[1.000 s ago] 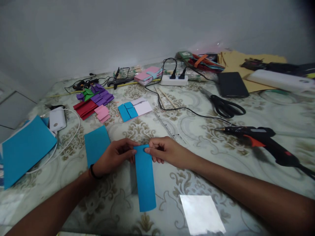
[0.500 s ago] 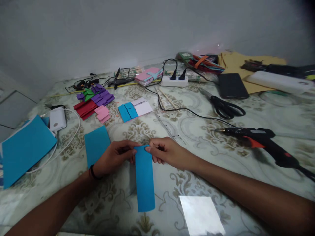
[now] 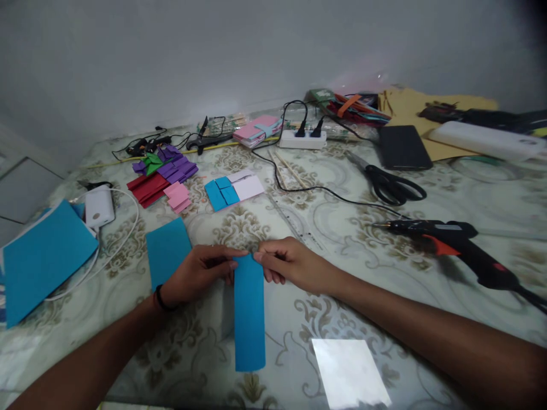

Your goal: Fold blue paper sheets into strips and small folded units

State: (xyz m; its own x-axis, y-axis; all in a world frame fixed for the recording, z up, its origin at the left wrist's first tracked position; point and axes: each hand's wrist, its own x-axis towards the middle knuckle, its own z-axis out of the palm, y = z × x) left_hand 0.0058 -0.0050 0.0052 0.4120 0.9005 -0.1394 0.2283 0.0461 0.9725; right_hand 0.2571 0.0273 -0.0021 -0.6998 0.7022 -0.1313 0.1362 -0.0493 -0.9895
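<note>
A narrow blue paper strip (image 3: 250,319) hangs down from between my two hands, its long side pointing toward me. My left hand (image 3: 209,266) pinches the strip's top left corner between thumb and fingers. At the top right corner, my right hand (image 3: 284,262) pinches it the same way, and both thumbs lie close to the upper edge. Another blue paper piece (image 3: 168,250) lies on the table, partly behind my left hand. Right of the strip, nearer to me, is a white square (image 3: 350,373).
Large blue sheets (image 3: 47,262) and a white power bank (image 3: 99,205) lie at left. Folded papers (image 3: 177,165) and a blue-and-white folded piece (image 3: 233,191) sit further back. Black scissors (image 3: 391,185), a glue gun (image 3: 453,239) and a power strip (image 3: 303,139) are to the right.
The strip's lower end has swung slightly left and hangs straighter. Both hands keep their hold, with the fingertips a little closer together at the top edge.
</note>
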